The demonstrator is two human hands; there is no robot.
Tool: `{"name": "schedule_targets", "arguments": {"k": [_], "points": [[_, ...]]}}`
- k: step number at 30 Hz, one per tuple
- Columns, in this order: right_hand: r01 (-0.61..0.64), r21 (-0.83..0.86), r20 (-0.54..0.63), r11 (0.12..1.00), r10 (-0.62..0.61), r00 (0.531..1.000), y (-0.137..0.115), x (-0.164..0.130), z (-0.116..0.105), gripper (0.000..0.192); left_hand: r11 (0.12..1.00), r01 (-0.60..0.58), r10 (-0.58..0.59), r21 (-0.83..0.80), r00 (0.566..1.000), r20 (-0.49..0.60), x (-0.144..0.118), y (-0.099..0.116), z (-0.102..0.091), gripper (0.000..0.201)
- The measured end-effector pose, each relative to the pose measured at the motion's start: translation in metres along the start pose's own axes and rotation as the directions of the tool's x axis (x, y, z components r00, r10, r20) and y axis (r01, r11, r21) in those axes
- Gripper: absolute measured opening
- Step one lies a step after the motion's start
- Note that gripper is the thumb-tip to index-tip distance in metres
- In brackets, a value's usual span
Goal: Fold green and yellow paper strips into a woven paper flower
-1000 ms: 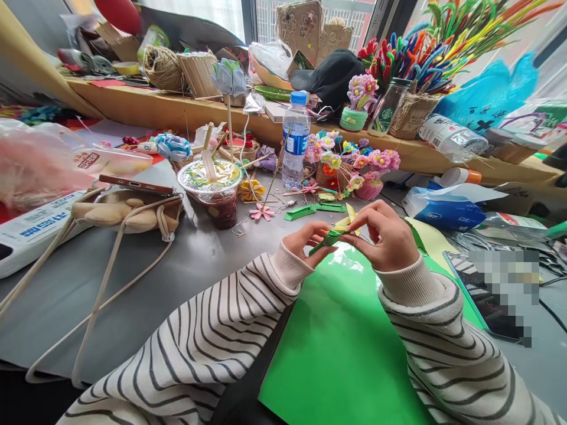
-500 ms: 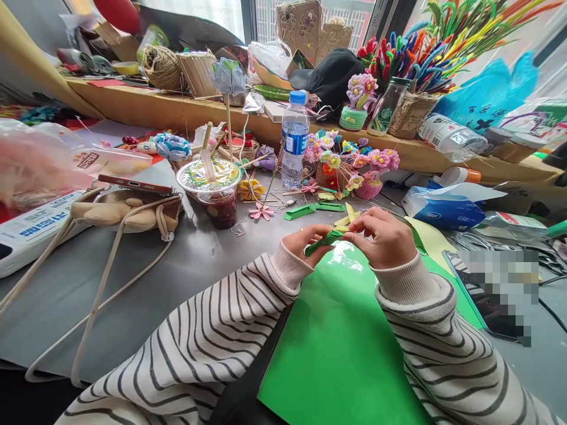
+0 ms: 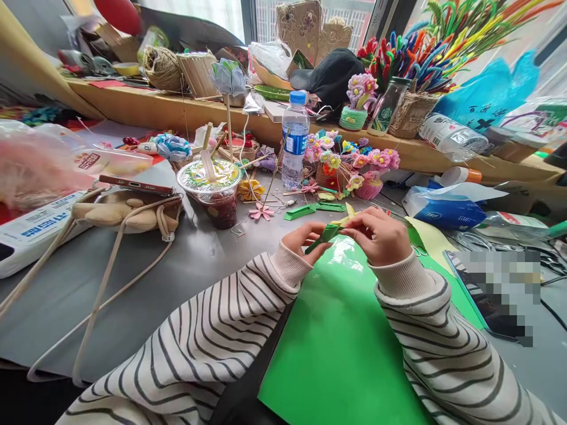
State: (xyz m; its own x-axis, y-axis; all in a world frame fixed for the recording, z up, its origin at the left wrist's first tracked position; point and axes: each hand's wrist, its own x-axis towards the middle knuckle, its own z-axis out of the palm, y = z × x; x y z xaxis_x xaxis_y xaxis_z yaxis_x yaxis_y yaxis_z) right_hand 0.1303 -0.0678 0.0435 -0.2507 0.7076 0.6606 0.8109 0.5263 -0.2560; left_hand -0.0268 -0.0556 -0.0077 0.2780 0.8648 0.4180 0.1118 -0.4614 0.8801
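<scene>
My left hand (image 3: pixel 302 239) is closed on a small folded green paper strip (image 3: pixel 326 235), tilted up to the right. Thumb and fingers of my right hand (image 3: pixel 380 237) pinch its upper right end. Right behind my fingertips shows a yellow paper piece (image 3: pixel 349 210); whether it touches the strip I cannot tell. Below both hands lies a large glossy green sheet (image 3: pixel 336 354). Folded green paper pieces (image 3: pixel 301 211) and a pink paper flower (image 3: pixel 261 211) rest on the table just beyond my hands.
A lidded drink cup (image 3: pixel 221 206) and a water bottle (image 3: pixel 294 147) stand ahead. Left are a bag with long straps (image 3: pixel 119 215) and a phone (image 3: pixel 137 184). Right lie a tissue pack (image 3: pixel 438 206) and a dark-screened device (image 3: pixel 478 295). Craft flowers (image 3: pixel 354 159) stand at the back.
The green strip has turned in my fingers and shows a broader face. My right hand has shifted slightly left and down; my left hand stays nearly in place.
</scene>
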Motion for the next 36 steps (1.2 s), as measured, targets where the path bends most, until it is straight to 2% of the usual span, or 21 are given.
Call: {"name": "schedule_targets", "arguments": {"k": [4, 8, 11, 15, 18, 20, 22, 24, 27, 31, 34, 36], "points": [[0.029, -0.048, -0.002, 0.998, -0.029, 1.000, -0.004, 0.000, -0.001, 0.010, 0.999, 0.028, -0.029, -0.017, 1.000, -0.007, 0.001, 0.000, -0.001, 0.029], [0.059, 0.100, 0.089, 0.993, -0.068, 0.994, 0.006, 0.003, -0.007, 0.011, 0.987, 0.080, -0.070, -0.139, 0.995, 0.073, 0.003, 0.000, -0.002, 0.031], [0.049, 0.154, 0.108, 0.987, -0.066, 0.992, 0.011, 0.005, -0.007, 0.014, 0.972, 0.133, -0.109, -0.192, 0.985, 0.133, 0.004, 0.000, -0.002, 0.032], [-0.015, 0.096, 0.074, 0.995, 0.008, 0.997, 0.010, 0.003, -0.003, 0.015, 0.972, 0.157, -0.136, -0.178, 0.983, 0.121, 0.004, 0.000, -0.002, 0.032], [-0.138, 0.102, 0.106, 0.985, 0.127, 0.986, 0.009, 0.003, 0.000, 0.017, 0.978, 0.170, -0.155, -0.124, 0.981, 0.121, 0.005, 0.002, -0.002, 0.032], [-0.288, 0.154, 0.185, 0.945, 0.259, 0.948, 0.009, 0.003, 0.001, 0.021, 0.978, 0.186, -0.175, -0.091, 0.977, 0.123, 0.005, 0.003, -0.001, 0.031], [-0.442, 0.223, 0.300, 0.869, 0.371, 0.879, 0.011, 0.003, 0.002, 0.025, 0.974, 0.206, -0.195, -0.091, 0.974, 0.112, 0.005, 0.003, 0.000, 0.029], [-0.547, 0.267, 0.411, 0.794, 0.420, 0.809, 0.014, 0.002, 0.003, 0.028, 0.961, 0.248, -0.235, -0.123, 0.965, 0.113, 0.006, 0.002, 0.001, 0.028], [-0.616, 0.241, 0.464, 0.750, 0.469, 0.752, 0.018, -0.001, 0.008, 0.028, 0.929, 0.337, -0.316, -0.153, 0.937, 0.148, 0.007, -0.001, 0.001, 0.027], [-0.675, 0.169, 0.485, 0.719, 0.535, 0.692, 0.018, -0.005, 0.015, 0.026, 0.904, 0.421, -0.406, -0.073, 0.900, 0.157, 0.007, -0.006, 0.002, 0.030], [-0.682, 0.142, 0.505, 0.717, 0.540, 0.673, 0.014, -0.006, 0.017, 0.023, 0.885, 0.463, -0.449, -0.044, 0.876, 0.179, 0.007, -0.008, 0.002, 0.031], [-0.679, 0.105, 0.497, 0.726, 0.553, 0.669, 0.011, -0.005, 0.017, 0.021, 0.889, 0.458, -0.447, -0.030, 0.879, 0.167, 0.006, -0.009, 0.003, 0.029]]}}
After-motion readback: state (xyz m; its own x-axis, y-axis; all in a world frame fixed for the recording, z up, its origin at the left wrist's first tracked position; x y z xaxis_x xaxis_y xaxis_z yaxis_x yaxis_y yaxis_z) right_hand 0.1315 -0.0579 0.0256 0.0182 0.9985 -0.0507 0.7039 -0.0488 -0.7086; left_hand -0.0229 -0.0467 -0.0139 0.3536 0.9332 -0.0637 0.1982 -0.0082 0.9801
